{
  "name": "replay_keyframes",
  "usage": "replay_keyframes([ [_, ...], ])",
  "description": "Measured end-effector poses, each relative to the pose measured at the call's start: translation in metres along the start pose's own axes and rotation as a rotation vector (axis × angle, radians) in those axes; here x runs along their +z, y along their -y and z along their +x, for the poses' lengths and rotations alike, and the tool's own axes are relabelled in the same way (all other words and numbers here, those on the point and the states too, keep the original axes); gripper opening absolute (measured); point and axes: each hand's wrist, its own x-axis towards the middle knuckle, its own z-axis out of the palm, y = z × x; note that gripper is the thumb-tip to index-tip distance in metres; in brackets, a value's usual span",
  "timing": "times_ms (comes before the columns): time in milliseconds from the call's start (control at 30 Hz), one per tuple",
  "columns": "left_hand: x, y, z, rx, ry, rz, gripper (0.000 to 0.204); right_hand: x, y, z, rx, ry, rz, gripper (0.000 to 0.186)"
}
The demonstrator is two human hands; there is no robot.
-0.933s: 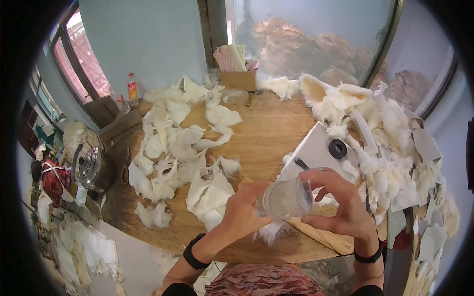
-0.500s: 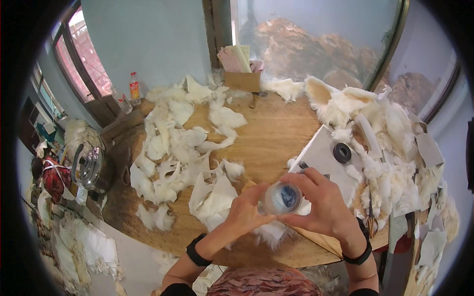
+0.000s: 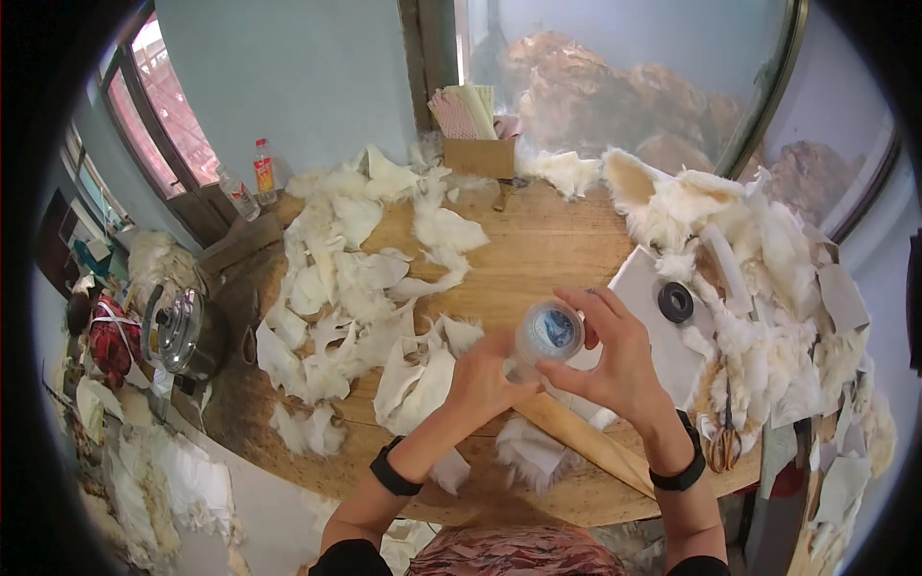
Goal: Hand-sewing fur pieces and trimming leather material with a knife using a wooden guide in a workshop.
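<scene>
A translucent cylindrical container (image 3: 547,336) with blue and white inside its round top is held upright over the front middle of the wooden table (image 3: 528,259). My left hand (image 3: 480,384) wraps the container's lower left side, its fingers partly hidden. My right hand (image 3: 615,360) grips it round the top from the right, thumb at the near side. A long pale wooden strip (image 3: 586,446) lies beneath them, beside a white fur scrap (image 3: 533,451).
Pale fur pieces (image 3: 327,288) are spread on the left and heaped (image 3: 740,221) on the right, with a white board (image 3: 629,283), black ring (image 3: 675,300) and scissors (image 3: 725,442). A steel pot (image 3: 182,331), bottles (image 3: 264,173) and cardboard box (image 3: 477,156) stand along the left and back.
The container has turned from tilted on its side to upright, top toward me, and moved up and slightly left; both hands have moved with it.
</scene>
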Motion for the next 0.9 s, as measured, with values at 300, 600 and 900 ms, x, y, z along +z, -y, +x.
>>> replay_keyframes([
  [300,-0.002,0.006,0.017,-0.034,-0.039,0.155,0.062,0.013,-0.009,0.010,0.096,-0.050,-0.085,0.058],
  [600,0.002,0.017,0.033,-0.100,-0.120,0.235,0.063,0.031,-0.020,0.022,0.209,-0.060,-0.272,0.063],
  [900,-0.005,0.025,0.050,-0.071,-0.088,0.308,0.068,0.025,-0.047,0.020,0.233,-0.050,0.316,0.053],
])
